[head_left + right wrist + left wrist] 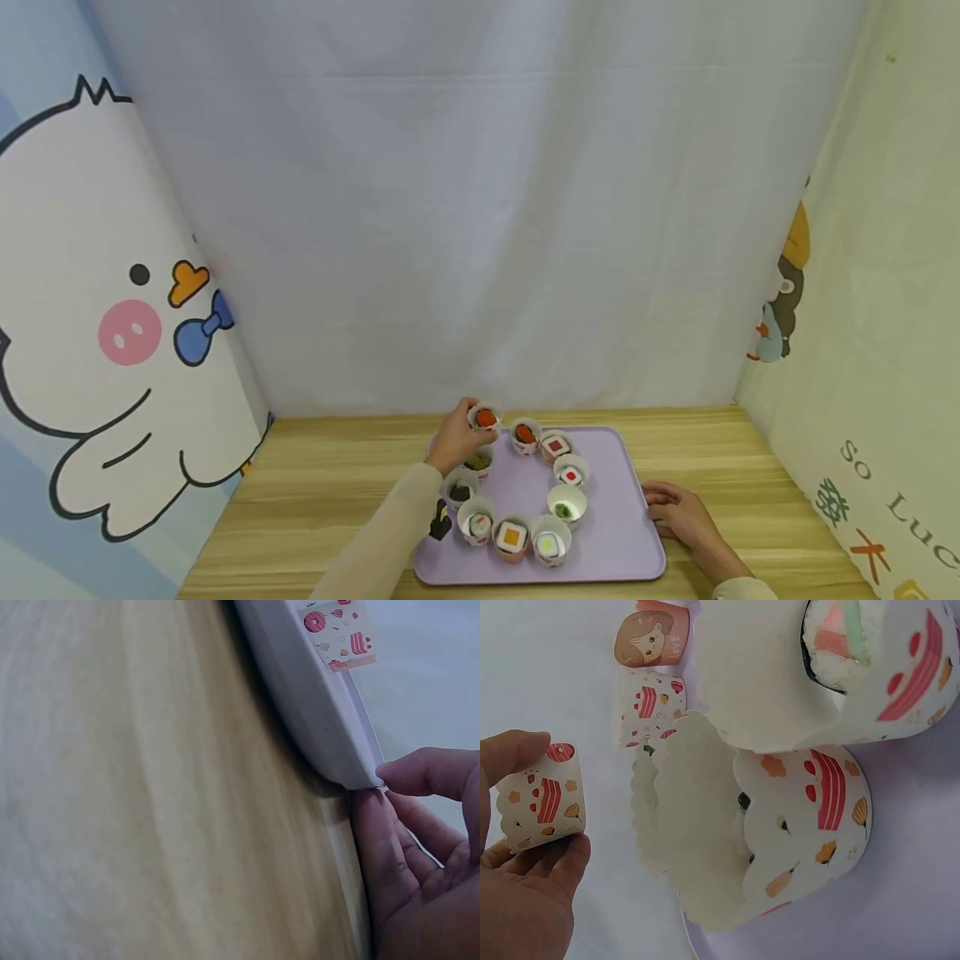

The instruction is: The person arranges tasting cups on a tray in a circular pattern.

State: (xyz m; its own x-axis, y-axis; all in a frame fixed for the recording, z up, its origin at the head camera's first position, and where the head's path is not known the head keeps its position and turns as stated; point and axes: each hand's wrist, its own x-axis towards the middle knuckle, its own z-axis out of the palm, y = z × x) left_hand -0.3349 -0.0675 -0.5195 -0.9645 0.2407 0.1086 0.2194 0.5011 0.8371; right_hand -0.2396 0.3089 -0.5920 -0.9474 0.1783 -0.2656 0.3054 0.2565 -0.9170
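Observation:
My left hand [452, 437] grips a paper baking cup [485, 421] at the far left of the lilac tray [611, 500], raised over its back edge. Inside this cup sits a red-topped sushi piece [487, 417]. The left wrist view shows thumb and fingers on opposite sides of the printed cup [544, 799]. More paper cups with sushi pieces stand in a ring on the tray, among them a cup [526, 446] with another red topping. My right hand [678, 512] pinches the tray's right rim, thumb above and fingers below, as the right wrist view shows.
The tray lies on a wood-grain table [315, 492]. A pale cloth [480, 233] hangs behind the table, with printed cartoon panels at both sides. Close to the left wrist camera stand two cups, one [817, 817] printed with cake slices.

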